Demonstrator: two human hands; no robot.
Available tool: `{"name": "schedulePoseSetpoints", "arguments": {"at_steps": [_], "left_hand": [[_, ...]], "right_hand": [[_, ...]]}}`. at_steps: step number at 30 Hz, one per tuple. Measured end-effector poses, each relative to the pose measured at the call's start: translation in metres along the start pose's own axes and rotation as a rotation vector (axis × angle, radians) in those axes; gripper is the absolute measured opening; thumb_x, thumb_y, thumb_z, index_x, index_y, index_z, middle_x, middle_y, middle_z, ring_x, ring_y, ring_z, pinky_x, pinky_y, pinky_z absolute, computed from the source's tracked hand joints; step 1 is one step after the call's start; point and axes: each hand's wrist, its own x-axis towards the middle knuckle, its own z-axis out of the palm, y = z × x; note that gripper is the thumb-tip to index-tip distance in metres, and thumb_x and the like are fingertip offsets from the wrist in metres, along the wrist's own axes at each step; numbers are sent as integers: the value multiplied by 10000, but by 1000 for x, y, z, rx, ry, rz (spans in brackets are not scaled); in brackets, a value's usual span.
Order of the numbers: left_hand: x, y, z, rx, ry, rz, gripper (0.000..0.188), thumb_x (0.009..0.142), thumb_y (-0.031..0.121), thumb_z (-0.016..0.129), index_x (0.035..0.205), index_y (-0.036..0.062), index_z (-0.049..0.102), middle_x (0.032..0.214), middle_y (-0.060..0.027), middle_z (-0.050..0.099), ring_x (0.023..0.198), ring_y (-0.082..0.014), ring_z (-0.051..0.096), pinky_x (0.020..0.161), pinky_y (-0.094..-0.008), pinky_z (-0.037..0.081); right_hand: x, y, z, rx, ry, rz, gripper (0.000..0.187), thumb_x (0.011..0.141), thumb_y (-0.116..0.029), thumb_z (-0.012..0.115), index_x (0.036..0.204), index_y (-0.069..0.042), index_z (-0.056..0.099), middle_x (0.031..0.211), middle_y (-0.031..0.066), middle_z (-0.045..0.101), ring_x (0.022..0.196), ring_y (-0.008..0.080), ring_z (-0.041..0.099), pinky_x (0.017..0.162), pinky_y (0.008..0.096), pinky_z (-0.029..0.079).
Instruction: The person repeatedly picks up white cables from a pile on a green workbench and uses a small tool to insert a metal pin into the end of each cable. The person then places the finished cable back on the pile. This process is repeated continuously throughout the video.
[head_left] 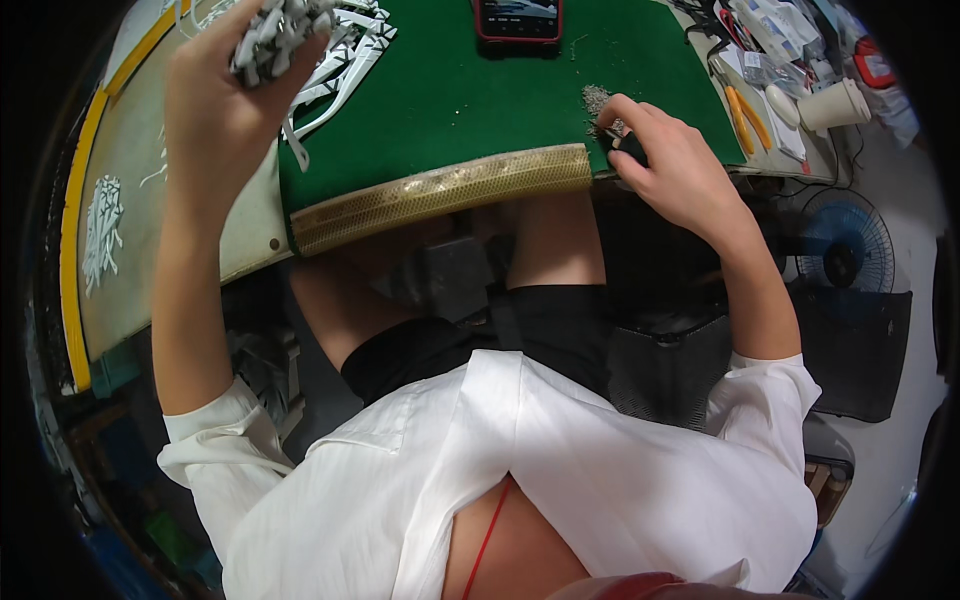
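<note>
My left hand [225, 110] is raised at the upper left, its fingers closed around a bunch of small grey-and-white pieces [283, 42]. What exactly these pieces are I cannot make out. White flat strips with dark marks [350, 70] lie on the green mat [430, 90] just beyond that hand. My right hand [675, 165] is at the mat's right front edge, fingers curled around a small black object [630, 148] whose kind is partly hidden. Close by its fingertips sits a heap of tiny grey bits [597, 98].
A gold mesh-patterned strip [440, 195] runs along the table's front edge. At the far side lies a phone in a red case [517, 25]. Orange-handled pliers [745, 118], a white cup [835, 105] and a fan [845, 245] are to the right. More white strips [103, 230] lie left.
</note>
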Motion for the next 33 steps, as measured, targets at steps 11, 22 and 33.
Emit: {"name": "schedulePoseSetpoints", "arguments": {"at_steps": [11, 22, 33], "left_hand": [[-25, 30, 24, -238, -36, -123, 336, 886, 80, 729, 1212, 17, 675, 865, 5, 697, 749, -62, 617, 679, -213, 477], [-35, 62, 47, -638, 37, -285, 150, 833, 33, 720, 961, 0, 649, 749, -34, 664, 659, -81, 575, 623, -239, 456], [-35, 71, 57, -33, 167, 181, 334, 730, -30, 728, 1056, 0, 664, 805, -102, 659, 656, -194, 645, 594, -275, 503]], "right_hand": [[12, 0, 4, -60, -15, -59, 262, 844, -93, 593, 1101, -58, 553, 939, 193, 643, 873, 387, 641, 771, 460, 516], [14, -17, -3, -42, -10, -49, 314, 860, -106, 604, 1170, -82, 563, 937, 172, 629, 822, 347, 640, 742, 432, 515], [-1, -98, -5, 1557, -201, 78, 387, 960, -207, 617, 1324, -136, 504, 1024, 43, 514, 516, 32, 536, 409, 164, 394]]}}
